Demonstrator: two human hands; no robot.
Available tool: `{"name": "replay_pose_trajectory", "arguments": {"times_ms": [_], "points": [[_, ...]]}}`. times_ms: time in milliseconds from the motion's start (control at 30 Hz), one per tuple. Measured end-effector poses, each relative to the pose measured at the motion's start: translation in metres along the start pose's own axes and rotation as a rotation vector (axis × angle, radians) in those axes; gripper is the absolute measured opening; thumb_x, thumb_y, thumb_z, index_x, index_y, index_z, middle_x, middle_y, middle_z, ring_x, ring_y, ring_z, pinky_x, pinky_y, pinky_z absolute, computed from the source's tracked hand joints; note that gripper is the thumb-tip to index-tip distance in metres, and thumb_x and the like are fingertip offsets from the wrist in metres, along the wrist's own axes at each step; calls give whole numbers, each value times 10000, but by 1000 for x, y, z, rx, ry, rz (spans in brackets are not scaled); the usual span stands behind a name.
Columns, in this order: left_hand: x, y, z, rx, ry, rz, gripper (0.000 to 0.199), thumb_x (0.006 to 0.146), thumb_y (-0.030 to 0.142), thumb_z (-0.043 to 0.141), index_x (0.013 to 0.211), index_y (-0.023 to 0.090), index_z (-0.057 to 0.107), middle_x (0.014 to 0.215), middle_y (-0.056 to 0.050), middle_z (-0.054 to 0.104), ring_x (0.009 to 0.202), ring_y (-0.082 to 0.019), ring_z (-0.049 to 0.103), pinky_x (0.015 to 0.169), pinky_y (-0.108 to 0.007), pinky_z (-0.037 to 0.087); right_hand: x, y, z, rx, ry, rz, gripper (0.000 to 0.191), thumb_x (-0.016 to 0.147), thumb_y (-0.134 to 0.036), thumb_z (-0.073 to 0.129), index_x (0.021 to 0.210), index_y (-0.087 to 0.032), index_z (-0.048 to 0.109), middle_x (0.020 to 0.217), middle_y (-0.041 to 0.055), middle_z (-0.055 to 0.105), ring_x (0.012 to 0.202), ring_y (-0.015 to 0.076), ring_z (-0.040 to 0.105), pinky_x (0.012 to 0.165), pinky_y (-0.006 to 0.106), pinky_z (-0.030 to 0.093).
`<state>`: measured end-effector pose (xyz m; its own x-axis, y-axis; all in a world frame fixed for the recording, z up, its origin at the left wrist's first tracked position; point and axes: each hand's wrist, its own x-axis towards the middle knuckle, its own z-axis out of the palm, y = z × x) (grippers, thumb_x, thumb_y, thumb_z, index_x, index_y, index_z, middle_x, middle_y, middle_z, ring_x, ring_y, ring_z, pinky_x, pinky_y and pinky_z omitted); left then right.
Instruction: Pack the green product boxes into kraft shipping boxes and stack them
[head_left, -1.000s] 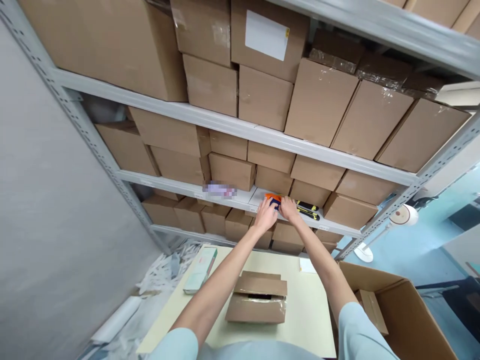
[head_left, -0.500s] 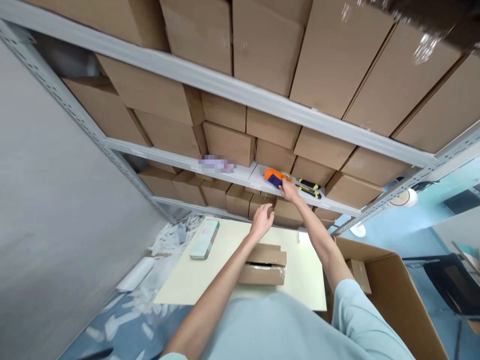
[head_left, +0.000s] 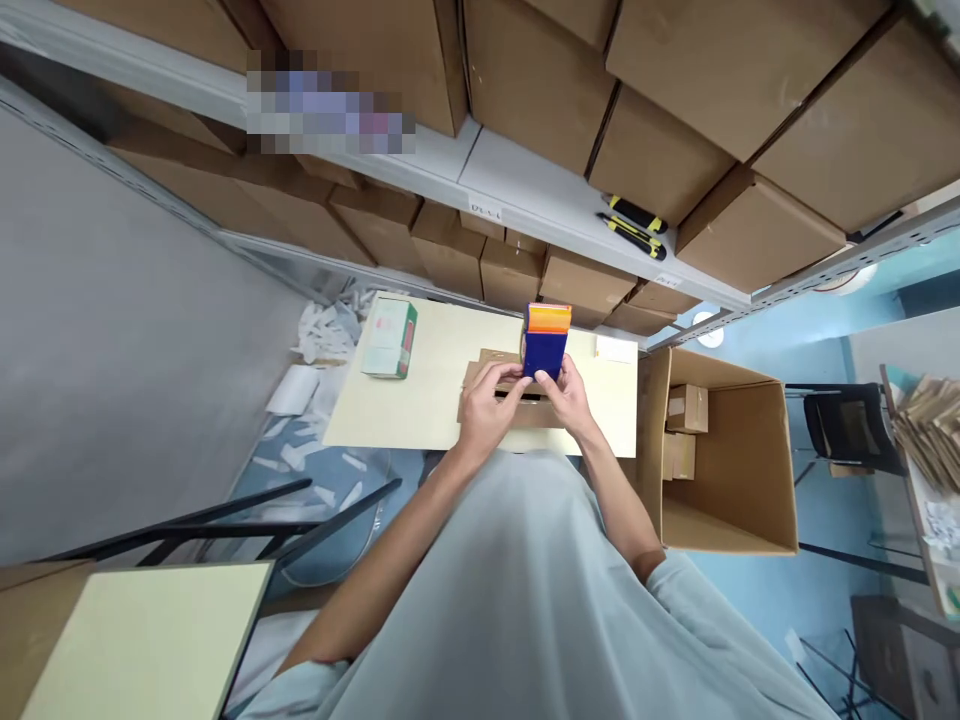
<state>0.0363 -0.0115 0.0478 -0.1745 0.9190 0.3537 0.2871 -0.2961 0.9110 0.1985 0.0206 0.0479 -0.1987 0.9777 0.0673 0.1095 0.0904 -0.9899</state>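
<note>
An orange and dark blue tape dispenser point(head_left: 547, 345) is held upright above the small cardboard box point(head_left: 536, 413) on the pale table point(head_left: 420, 400). My right hand point(head_left: 568, 396) grips its lower right side, thumb on the blue face. At its lower left corner, my left hand point(head_left: 489, 400) pinches with thumb and fingertips. Both hands partly cover the cardboard box, whose flaps and dark slit show between them.
A green and white box point(head_left: 390, 338) lies at the table's left. Two yellow-black cutters point(head_left: 636, 228) rest on the shelf point(head_left: 540, 190) above. A large open carton point(head_left: 727, 460) stands right of the table, holding small boxes.
The tape dispenser has come off the shelf, down over the table, in my right hand. My left hand has closed in on its lower corner. The view has tilted downward.
</note>
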Motion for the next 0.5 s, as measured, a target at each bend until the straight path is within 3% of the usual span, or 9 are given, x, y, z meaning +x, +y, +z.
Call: {"name": "replay_pose_trajectory", "arguments": {"times_ms": [267,433,500], "points": [[-22,21,-33,171,-118,153,167,1090,366,691,1166,238,768,1099,-67,814,1015,-222,766,911,-359,646,-26,-18,12,151,-92,84,719,977,-845,684,1359,-246,572,1248,120,804,1237,298,779,1131,502,639],[3,42,-68,254,14,185,258,1068,346,717,1304,250,759,1163,-77,804,1030,-230,728,871,-369,630,-41,-15,4,23,-150,47,629,1022,-743,707,1341,-219,568,1285,130,772,1214,279,763,1111,464,624],[18,55,-83,253,4,173,311,1071,353,697,1361,252,743,1216,-82,787,1060,-228,720,896,-372,633,-49,-17,-4,-94,-199,18,557,1058,-674,697,1350,-219,562,1249,118,769,1153,266,764,1053,436,636]]}}
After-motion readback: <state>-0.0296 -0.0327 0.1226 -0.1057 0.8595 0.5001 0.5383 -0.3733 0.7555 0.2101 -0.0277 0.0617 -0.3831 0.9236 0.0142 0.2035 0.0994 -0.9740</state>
